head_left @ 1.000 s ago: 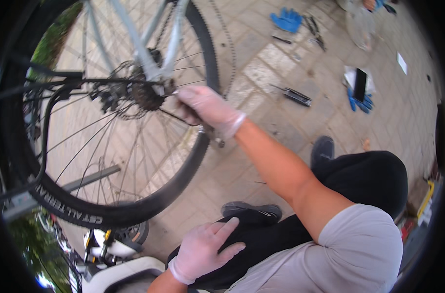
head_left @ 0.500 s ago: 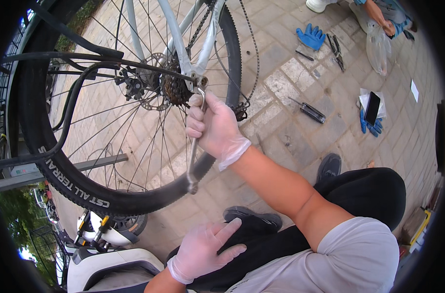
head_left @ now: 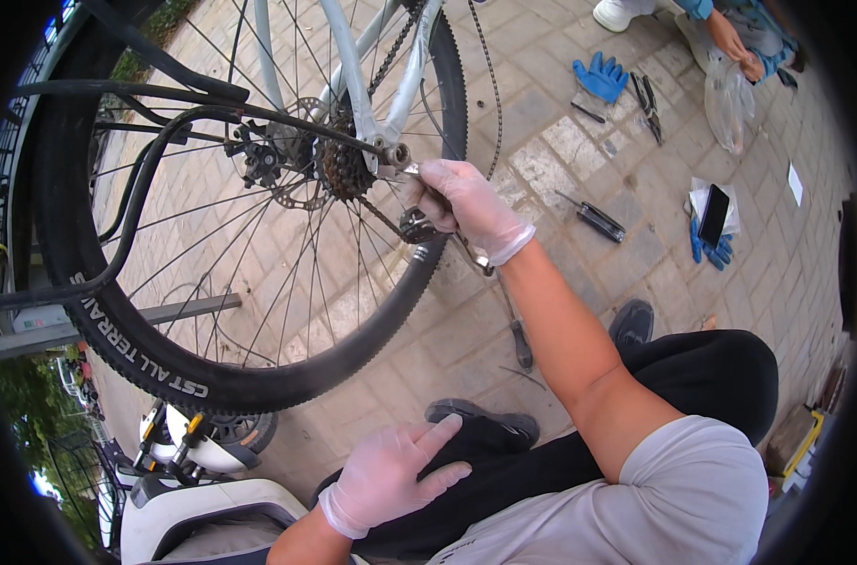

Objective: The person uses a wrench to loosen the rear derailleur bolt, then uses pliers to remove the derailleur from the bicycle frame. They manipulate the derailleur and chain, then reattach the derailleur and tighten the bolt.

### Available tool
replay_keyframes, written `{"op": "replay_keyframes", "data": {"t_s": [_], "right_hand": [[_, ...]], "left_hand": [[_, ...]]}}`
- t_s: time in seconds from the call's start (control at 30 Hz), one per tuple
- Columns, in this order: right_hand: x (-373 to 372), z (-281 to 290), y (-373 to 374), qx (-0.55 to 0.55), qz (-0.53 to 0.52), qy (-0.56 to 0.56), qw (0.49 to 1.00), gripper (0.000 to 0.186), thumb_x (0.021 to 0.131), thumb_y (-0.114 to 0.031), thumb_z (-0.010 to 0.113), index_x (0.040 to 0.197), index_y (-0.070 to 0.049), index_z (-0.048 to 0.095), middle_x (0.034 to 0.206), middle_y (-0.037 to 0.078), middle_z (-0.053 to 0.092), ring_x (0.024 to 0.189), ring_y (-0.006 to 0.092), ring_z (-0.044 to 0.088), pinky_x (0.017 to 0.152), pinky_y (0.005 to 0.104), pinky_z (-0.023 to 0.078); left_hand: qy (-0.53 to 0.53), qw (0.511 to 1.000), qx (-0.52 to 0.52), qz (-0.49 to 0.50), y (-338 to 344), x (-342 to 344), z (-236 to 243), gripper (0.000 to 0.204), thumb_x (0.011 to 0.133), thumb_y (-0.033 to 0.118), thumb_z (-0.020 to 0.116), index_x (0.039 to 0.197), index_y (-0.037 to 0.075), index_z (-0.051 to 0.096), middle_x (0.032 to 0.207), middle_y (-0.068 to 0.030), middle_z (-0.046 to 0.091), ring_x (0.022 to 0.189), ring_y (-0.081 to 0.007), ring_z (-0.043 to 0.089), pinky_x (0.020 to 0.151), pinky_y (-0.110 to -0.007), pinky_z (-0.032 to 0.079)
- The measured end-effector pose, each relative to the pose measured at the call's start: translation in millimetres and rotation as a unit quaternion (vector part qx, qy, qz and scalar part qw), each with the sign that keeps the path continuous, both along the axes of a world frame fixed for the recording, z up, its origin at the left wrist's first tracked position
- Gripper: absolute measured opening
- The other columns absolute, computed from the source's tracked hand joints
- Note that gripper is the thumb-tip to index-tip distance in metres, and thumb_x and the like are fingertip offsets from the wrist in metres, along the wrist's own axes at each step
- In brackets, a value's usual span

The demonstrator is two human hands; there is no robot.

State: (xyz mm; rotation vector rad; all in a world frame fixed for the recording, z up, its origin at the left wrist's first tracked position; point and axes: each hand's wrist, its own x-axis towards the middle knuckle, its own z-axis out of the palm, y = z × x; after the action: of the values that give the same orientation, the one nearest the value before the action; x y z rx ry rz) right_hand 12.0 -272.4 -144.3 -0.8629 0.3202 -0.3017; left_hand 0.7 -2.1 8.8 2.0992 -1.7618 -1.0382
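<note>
My right hand (head_left: 466, 207), in a clear glove, is closed around a metal wrench (head_left: 486, 266). The wrench's upper end meets the axle area beside the bicycle's rear dropout (head_left: 391, 151); its lower end sticks out below my wrist. Just left of that hand are the rusty cassette (head_left: 344, 169) and the spoked rear wheel (head_left: 249, 379). The derailleur (head_left: 417, 224) hangs below my fingers. My left hand (head_left: 386, 476), also gloved, is held over my leg with fingers stretched out and nothing in it.
On the paving lie a folding multi-tool (head_left: 600, 221), pliers (head_left: 648, 108), a blue glove (head_left: 600, 77), a screwdriver (head_left: 521, 345) and a phone (head_left: 714, 215) on another glove. At upper right another person's hands (head_left: 739, 52) hold a plastic bag (head_left: 729, 104). A white scooter (head_left: 212, 499) stands at lower left.
My right hand has moved right with the wrench, whose lower end has swung up and to the right. The derailleur and screwdriver now show more. My left hand has barely moved.
</note>
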Motion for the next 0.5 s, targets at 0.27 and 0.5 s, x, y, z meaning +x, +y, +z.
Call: {"op": "replay_keyframes", "data": {"t_s": [0.27,0.5], "right_hand": [[1.1,1.1,5.0,-0.069,-0.045,0.036,0.996,0.038,0.102,-0.036,0.047,0.092,-0.003,0.065,0.063,-0.004,0.046,0.055,0.0055,0.038,0.051,0.0210,0.030],[0.8,-0.9,5.4,-0.137,-0.073,0.028,0.987,0.036,0.103,-0.033,0.047,0.098,-0.003,0.066,0.064,-0.006,0.044,0.057,0.0045,0.036,0.052,0.0213,0.029]], "left_hand": [[0.005,0.999,0.026,0.022,2.1,-1.2,2.2,0.049,0.080,0.035,0.075,0.117,0.006,0.063,0.080,-0.0123,0.063,0.069,-0.0330,0.060,0.060,-0.041,0.048],[0.009,0.999,0.017,0.026,4.6,-2.6,4.4,0.049,0.080,0.035,0.076,0.117,0.006,0.063,0.080,-0.0125,0.064,0.071,-0.0326,0.062,0.061,-0.040,0.049]]}}
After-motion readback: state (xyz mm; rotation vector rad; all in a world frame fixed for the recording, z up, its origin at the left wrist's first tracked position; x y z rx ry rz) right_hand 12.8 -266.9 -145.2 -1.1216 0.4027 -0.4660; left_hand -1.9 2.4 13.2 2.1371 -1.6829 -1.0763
